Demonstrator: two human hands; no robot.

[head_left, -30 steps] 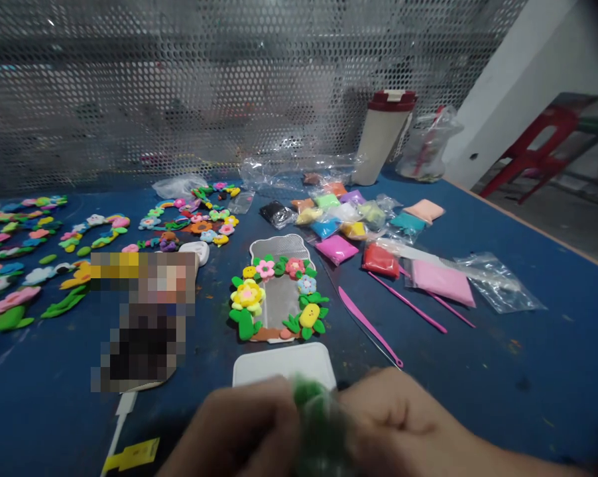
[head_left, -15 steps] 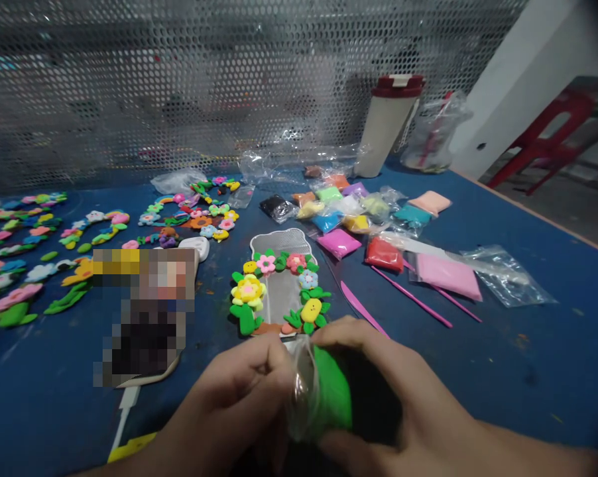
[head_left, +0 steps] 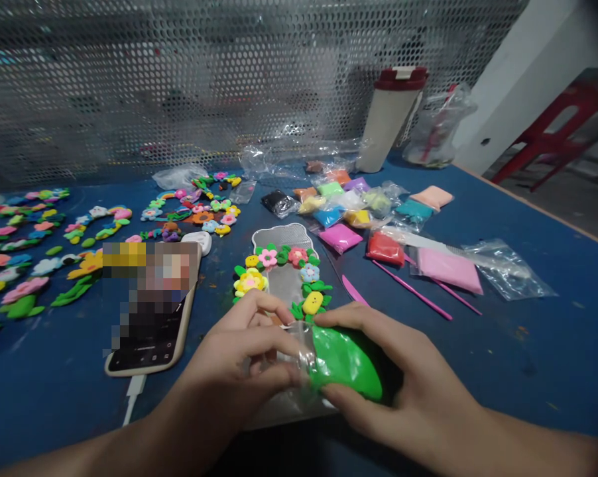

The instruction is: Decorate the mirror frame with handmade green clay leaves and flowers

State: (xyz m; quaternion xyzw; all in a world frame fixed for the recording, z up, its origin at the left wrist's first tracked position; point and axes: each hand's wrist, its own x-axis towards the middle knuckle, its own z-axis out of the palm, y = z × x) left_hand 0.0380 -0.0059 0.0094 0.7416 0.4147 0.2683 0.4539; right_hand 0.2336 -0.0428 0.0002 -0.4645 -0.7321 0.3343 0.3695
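So both hands are working on one green packet (head_left: pixel 346 363), which is sitting in the lower middle of the frame, a bit right of center. The right hand (head_left: pixel 403 377) is gripping the green part, thumb pressing along the bottom edge and fingers curling over the top. The left hand (head_left: pixel 244 358) is pinching the clear plastic end between thumb and index finger, while its other fingers are bending loosely behind. Under the left hand something whitish (head_left: pixel 284 411) is peeking out, but the hands are covering too much for me to tell what it is. Just above them, a mirror (head_left: pixel 285 285) with a border of clay flowers and leaves is lying on the blue desk (head_left: pixel 542 344), its bottom edge hiding behind the fingers. A phone (head_left: pixel 144 344) is lying left of center with a white cable (head_left: pixel 133 397) running out of its lower end, and more clay flower pieces (head_left: pixel 23 290) are spreading over the left side. Right of the mirror, a pink knife-shaped tool (head_left: pixel 353 290) is poking out from behind the right hand, a red packet (head_left: pixel 385 248) and a pale pink packet (head_left: pixel 449 270) are lying nearby, and a cream tumbler (head_left: pixel 388 126) with a dark red lid is standing at upper right.
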